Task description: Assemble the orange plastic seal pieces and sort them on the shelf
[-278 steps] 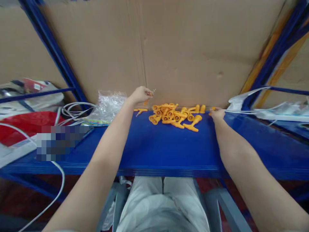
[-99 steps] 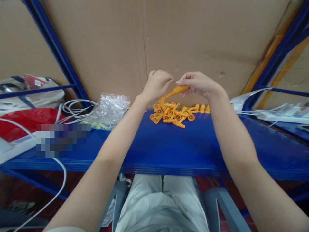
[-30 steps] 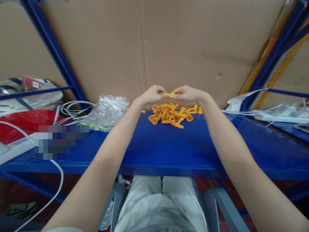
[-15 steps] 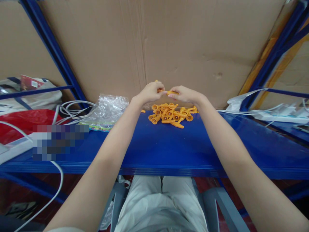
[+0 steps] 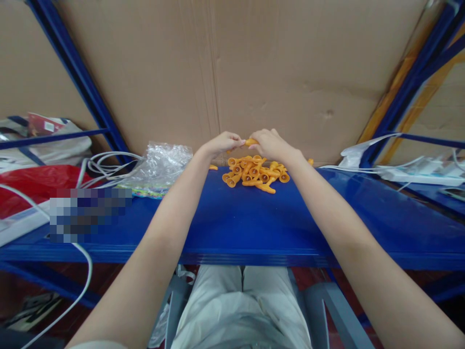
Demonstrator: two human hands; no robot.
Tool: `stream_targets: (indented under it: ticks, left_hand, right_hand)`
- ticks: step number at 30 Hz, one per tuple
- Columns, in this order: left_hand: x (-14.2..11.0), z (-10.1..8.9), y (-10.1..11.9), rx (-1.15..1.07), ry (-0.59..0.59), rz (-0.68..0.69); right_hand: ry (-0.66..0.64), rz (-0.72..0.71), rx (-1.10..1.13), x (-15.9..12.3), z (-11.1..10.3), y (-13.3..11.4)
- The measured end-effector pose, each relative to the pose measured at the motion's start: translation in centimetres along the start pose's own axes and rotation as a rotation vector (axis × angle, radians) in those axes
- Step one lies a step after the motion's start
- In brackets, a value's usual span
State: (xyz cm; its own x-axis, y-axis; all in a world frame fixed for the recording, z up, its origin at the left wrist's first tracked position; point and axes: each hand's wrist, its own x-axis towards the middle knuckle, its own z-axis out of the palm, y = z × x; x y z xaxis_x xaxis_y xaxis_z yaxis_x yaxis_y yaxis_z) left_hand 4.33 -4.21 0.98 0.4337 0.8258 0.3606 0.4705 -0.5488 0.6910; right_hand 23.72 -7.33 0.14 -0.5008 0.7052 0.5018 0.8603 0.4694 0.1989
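Note:
Above the far side of the blue shelf, my two hands meet around a small orange plastic piece (image 5: 250, 142). My right hand (image 5: 271, 143) is closed over it from the right, hiding most of its length. From the left, my left hand (image 5: 224, 142) pinches at its exposed end with thumb and fingertips. Just below lies a pile of orange trumpet-shaped plastic pieces (image 5: 254, 172), some with flared cups facing me and others with curved stems. A separate orange bit (image 5: 213, 167) rests left of the pile, partly behind my left forearm.
A large cardboard sheet (image 5: 290, 68) stands behind the blue shelf (image 5: 250, 223). Clear plastic bags (image 5: 165, 162), white cables (image 5: 109, 157) and a red bag (image 5: 43, 186) lie on the left. At right are a white power strip (image 5: 417, 175) and more cables.
My left hand has shifted slightly left and down, its fingers now in a narrower pinch. The right hand has turned further over the orange piece. The pile looks unchanged.

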Motion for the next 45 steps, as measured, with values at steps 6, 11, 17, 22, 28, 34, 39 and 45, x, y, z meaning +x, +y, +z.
stream_targets:
  ticks: [6,11,17,22,28,34,39,45]
  left_hand:
    - [0.1,-0.7,-0.8,-0.053,-0.079,-0.096]
    - [0.5,-0.8,-1.7,0.202,-0.024,0.033]
    - [1.4,0.4,-0.8,0.565,0.178,0.387]
    - [1.7,0.4,0.4,0.576,0.225,0.410]
    - [1.4,0.2,0.8,0.326,0.065,0.280]
    - [0.7,-0.4,-0.6,0.040,-0.130,0.095]
    - [0.5,-0.6,-2.2,-0.131,-0.253,-0.026]
    - [-0.1,-0.7,-2.3,-0.146,-0.360,-0.079]
  right_hand:
    - [0.025,-0.046,-0.047,0.3,0.8,-0.5]
    - [-0.094,0.051,0.035,0.1,0.5,-1.1]
    - [-0.203,0.050,0.284,-0.4,-1.0,0.9]
    - [-0.055,0.065,0.156,-0.8,-1.9,1.2]
    - [-0.085,0.086,-0.093,-0.7,-2.4,-0.6]
    - [0.061,-0.038,-0.189,-1.2,-0.3,-1.2]
    - [0.105,-0.091,-0.218,-1.9,1.1,-1.4]
    - [0.152,-0.132,-0.180,-3.0,1.4,-0.4]
